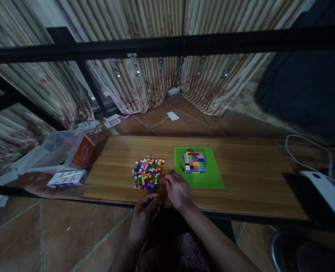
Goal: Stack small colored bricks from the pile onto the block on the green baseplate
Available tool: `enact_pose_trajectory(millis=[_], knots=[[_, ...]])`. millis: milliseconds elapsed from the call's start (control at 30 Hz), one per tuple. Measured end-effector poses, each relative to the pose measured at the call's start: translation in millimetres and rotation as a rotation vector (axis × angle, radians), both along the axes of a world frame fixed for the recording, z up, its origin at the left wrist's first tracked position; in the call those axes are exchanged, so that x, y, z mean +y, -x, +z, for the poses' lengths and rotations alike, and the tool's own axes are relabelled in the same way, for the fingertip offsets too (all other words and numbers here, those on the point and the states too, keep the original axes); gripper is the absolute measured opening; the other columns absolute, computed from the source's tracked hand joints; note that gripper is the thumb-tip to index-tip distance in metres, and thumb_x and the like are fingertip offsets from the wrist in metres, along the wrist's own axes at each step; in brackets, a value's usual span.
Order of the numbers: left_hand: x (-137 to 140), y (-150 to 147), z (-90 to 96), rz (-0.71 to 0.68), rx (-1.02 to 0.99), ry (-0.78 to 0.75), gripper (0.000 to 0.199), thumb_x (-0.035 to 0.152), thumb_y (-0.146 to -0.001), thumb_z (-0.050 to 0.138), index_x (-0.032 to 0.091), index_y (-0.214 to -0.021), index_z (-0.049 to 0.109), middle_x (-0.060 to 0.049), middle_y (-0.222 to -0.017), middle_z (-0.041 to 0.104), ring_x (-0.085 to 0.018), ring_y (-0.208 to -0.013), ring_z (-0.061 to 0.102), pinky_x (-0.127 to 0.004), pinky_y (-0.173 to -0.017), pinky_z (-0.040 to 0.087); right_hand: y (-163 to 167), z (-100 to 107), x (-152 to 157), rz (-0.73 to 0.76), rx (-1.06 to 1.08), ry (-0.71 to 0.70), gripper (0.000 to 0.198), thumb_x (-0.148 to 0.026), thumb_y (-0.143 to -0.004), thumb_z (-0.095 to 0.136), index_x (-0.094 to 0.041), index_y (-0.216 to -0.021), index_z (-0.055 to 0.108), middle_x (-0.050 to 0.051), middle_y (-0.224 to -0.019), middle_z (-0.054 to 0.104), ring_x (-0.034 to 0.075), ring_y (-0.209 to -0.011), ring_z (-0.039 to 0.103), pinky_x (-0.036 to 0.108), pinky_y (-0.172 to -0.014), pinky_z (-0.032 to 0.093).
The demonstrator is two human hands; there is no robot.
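Note:
My right hand (179, 192) is over the table between the brick pile and the green baseplate. Its fingers are pinched, with a small red toy brick (163, 176) at their tips. Lower down, at the table's front edge, my left hand (146, 209) has its thumb and fingers drawn together; anything between them is too small to make out. A heap of loose multicoloured toy bricks (147, 173) lies just beyond my left hand. On the green baseplate (213, 175) sits a low, roughly square structure of coloured bricks (194, 162).
The wooden table (249, 173) runs across the view. On the left are a clear plastic bin (59, 147) with an orange label and a small box (67, 178). A white device (326, 190) with a cable lies at right. Beyond the table hang striped curtains (145, 83) behind a dark bar.

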State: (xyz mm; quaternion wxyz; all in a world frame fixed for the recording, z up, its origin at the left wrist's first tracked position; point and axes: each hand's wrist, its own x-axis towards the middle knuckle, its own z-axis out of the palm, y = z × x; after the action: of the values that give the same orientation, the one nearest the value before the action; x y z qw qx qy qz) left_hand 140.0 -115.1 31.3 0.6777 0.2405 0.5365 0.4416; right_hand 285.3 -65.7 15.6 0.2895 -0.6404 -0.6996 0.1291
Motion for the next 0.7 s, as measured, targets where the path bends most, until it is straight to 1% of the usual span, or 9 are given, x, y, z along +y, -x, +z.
enact_pose_trajectory(millis=[100, 167, 300, 400, 533, 600, 700], knots=[[6.5, -2.5, 2.1, 0.006, 0.023, -0.015, 0.031, 0.033, -0.067, 0.075, 0.015, -0.09, 0.067, 0.001, -0.072, 0.063, -0.005, -0.06, 0.051, -0.017, -0.059, 0.04, -0.9, 6.6, -6.1, 0.027, 0.158, -0.024, 0.018, -0.016, -0.089, 0.048, -0.02, -0.095, 0.065, 0.006, -0.089, 0.067, 0.021, -0.087, 0.06, 0.032, -0.08, 0.046], [10.8, -6.3, 4.8, -0.006, 0.034, -0.031, 0.031, 0.033, -0.067, 0.075, 0.014, -0.09, 0.067, 0.001, -0.071, 0.062, -0.006, -0.06, 0.051, -0.017, -0.059, 0.04, -6.5, 14.4, -16.7, 0.061, 0.306, -0.012, 0.019, -0.019, -0.09, 0.049, -0.022, -0.098, 0.065, 0.005, -0.09, 0.067, 0.019, -0.086, 0.061, 0.031, -0.079, 0.047], [15.9, -21.1, 11.7, -0.083, 0.001, -0.034, 0.032, 0.031, -0.067, 0.075, 0.014, -0.092, 0.066, 0.001, -0.069, 0.061, -0.006, -0.057, 0.05, -0.018, -0.056, 0.038, -20.3, 29.2, -41.0, 0.135, 0.541, 0.103, 0.017, -0.021, -0.088, 0.053, -0.025, -0.098, 0.066, 0.002, -0.091, 0.067, 0.015, -0.084, 0.062, 0.026, -0.073, 0.049], [16.8, -35.6, 16.3, -0.155, -0.021, -0.042, 0.032, 0.031, -0.068, 0.074, 0.015, -0.094, 0.065, 0.0, -0.073, 0.063, -0.008, -0.061, 0.053, -0.02, -0.059, 0.041, -30.5, 30.5, -52.4, 0.146, 0.64, 0.127, 0.017, -0.018, -0.085, 0.055, -0.025, -0.096, 0.066, 0.002, -0.091, 0.067, 0.015, -0.086, 0.062, 0.026, -0.076, 0.049], [18.1, -52.3, 19.3, -0.25, -0.017, -0.106, 0.026, 0.032, -0.07, 0.072, 0.015, -0.089, 0.065, 0.0, -0.075, 0.064, -0.011, -0.065, 0.057, -0.022, -0.061, 0.044, -45.3, 25.8, -58.4, 0.109, 0.754, 0.157, 0.014, -0.019, -0.084, 0.058, -0.024, -0.095, 0.067, 0.002, -0.092, 0.066, 0.015, -0.085, 0.063, 0.026, -0.075, 0.049], [19.5, -59.8, 19.8, -0.286, -0.011, -0.141, 0.025, 0.032, -0.071, 0.072, 0.016, -0.088, 0.064, -0.001, -0.076, 0.065, -0.012, -0.07, 0.059, -0.023, -0.065, 0.046, -52.9, 25.8, -59.5, 0.093, 0.775, 0.182, 0.014, -0.021, -0.085, 0.058, -0.024, -0.094, 0.067, 0.001, -0.091, 0.066, 0.015, -0.085, 0.063, 0.026, -0.076, 0.049], [22.8, -72.3, 19.7, -0.302, 0.001, -0.195, 0.025, 0.033, -0.071, 0.072, 0.015, -0.087, 0.063, -0.001, -0.079, 0.066, -0.013, -0.075, 0.06, -0.024, -0.07, 0.048, -63.5, 28.7, -60.0, 0.052, 0.778, 0.186, 0.013, -0.025, -0.086, 0.058, -0.024, -0.094, 0.069, 0.002, -0.092, 0.067, 0.016, -0.087, 0.063, 0.027, -0.077, 0.049]])
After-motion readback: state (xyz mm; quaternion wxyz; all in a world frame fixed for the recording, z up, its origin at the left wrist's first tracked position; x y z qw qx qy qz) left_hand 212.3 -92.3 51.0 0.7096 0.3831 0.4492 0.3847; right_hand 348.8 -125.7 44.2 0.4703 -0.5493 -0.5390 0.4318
